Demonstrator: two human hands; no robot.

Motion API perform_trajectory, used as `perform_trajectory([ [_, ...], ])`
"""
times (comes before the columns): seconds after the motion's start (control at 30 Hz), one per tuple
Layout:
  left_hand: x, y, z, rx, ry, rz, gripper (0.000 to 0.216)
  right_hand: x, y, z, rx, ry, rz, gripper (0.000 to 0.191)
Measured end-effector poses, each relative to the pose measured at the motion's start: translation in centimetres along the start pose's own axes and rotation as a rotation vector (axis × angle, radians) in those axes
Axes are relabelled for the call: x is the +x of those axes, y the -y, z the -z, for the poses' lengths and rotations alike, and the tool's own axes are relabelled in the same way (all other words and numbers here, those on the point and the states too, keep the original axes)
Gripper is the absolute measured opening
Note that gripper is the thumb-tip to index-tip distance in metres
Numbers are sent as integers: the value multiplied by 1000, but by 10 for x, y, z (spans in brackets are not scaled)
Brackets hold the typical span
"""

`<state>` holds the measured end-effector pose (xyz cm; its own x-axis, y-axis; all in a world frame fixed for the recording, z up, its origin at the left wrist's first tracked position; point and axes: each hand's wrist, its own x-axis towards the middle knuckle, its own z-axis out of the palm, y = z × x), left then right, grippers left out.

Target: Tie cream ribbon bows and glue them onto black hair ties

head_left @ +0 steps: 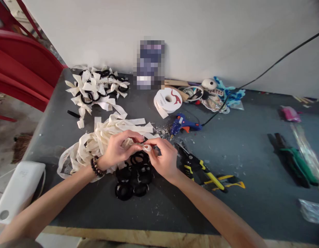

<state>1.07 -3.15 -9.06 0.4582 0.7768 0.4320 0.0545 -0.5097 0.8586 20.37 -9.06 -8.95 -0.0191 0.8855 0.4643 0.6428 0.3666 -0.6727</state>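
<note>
My left hand (122, 147) and my right hand (163, 156) meet at mid-table, fingers pinched on a small looped piece of cream ribbon (147, 147). Something dark shows between the fingertips; how it joins the ribbon is hidden. Under and behind my left hand lies a heap of cut cream ribbon strips (102, 132). Black hair ties (123, 190) lie in a cluster just below both hands. To the right of my right hand are black-and-yellow pliers (191, 160). A blue glue gun (183, 123) with a small red light rests beyond it.
Ribbon bows on black hair ties (94, 86) are piled back left. A ribbon spool (168, 100) stands near the wall beside mixed craft bits (213, 93). A black cord (265, 70) crosses the right. Green-handled pliers (296, 162) lie right; a white power bank (19, 191) sits left.
</note>
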Motion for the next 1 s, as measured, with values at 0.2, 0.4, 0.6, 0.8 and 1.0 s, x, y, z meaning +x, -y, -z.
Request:
perform_trajectory([
  [0.2,2,-2,-2,93,2,-83,13,0,-1,0,20,-28,41,10],
  [0.4,-2,1,-2,44,32,-114,11,-1,-3,-1,-35,-40,106,10],
  [0.6,-3,0,-2,23,14,-35,11,-1,-3,0,-29,-63,86,8],
  [0.8,-1,-4,-1,-21,15,45,7,0,-2,0,-11,-54,78,10],
  [1.0,4,-11,1,3,31,120,2,2,-1,0,-15,-54,93,12],
])
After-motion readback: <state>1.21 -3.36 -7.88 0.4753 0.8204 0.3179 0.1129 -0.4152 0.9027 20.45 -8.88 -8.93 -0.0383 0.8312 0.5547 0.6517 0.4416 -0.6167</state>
